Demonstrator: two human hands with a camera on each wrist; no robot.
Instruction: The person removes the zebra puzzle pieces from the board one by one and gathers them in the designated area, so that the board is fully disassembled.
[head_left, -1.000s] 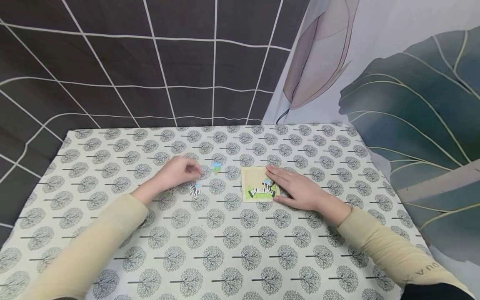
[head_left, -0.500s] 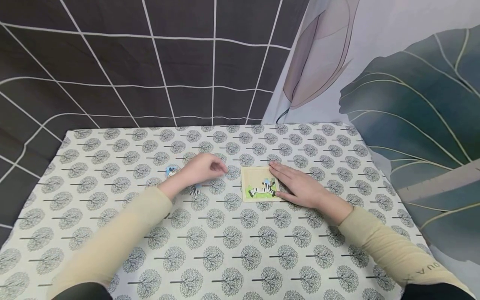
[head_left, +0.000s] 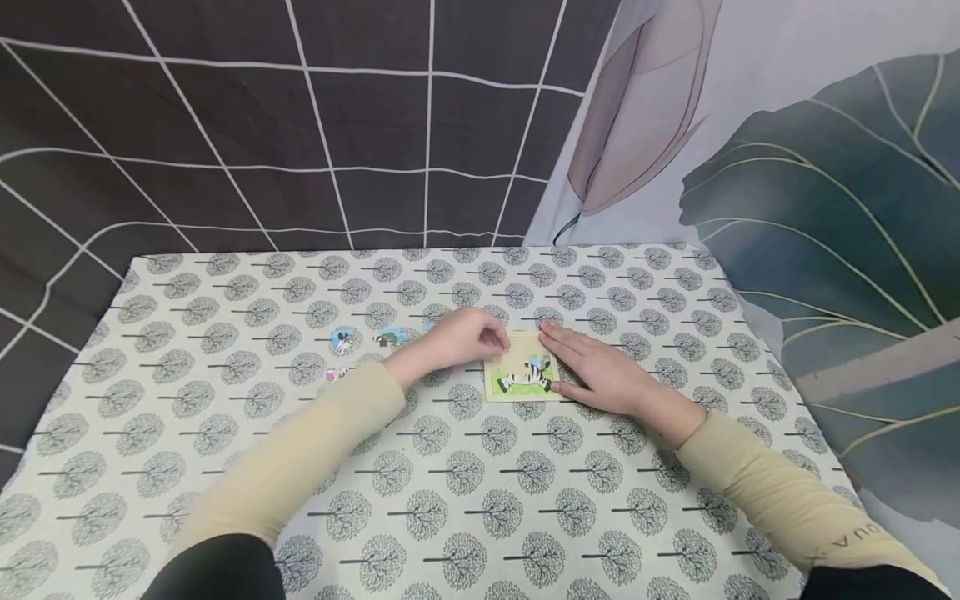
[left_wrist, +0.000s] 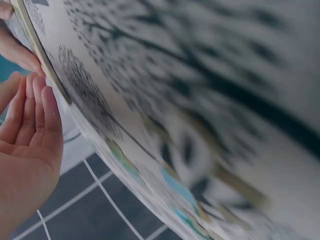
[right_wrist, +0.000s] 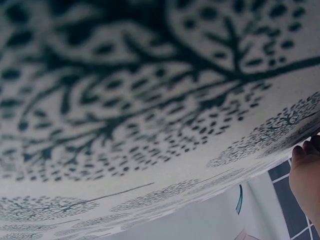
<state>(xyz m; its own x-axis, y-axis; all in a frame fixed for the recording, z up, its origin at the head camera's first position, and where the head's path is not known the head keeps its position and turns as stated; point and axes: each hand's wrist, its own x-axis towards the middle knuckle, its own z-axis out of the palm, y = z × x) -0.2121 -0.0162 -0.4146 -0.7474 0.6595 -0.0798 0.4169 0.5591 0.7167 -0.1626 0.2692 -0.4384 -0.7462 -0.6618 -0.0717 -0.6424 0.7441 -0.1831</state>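
A small square puzzle board (head_left: pixel 513 354) in a pale wooden frame lies on the table, with zebra and grass pieces fitted along its lower and right part. My left hand (head_left: pixel 468 335) is over its upper left edge, thumb and fingertips drawn together. I cannot tell whether a piece is between them. In the left wrist view, the left hand's fingers (left_wrist: pixel 37 107) are side by side, close to the board's edge. My right hand (head_left: pixel 596 371) rests flat at the board's right side, fingers on the frame. Only a small part of the right hand (right_wrist: pixel 306 182) shows in the right wrist view.
Left of the board lie loose puzzle pieces: a blue one with a zebra head (head_left: pixel 342 341), a green and blue one (head_left: pixel 389 337) and a pink and striped one (head_left: pixel 333 374). My left forearm passes over part of that area. A tree-print cloth (head_left: pixel 465 475) covers the table.
My left hand has moved right from above the loose pieces to the board's upper left edge, uncovering pieces behind it. My right hand has stayed at the board.
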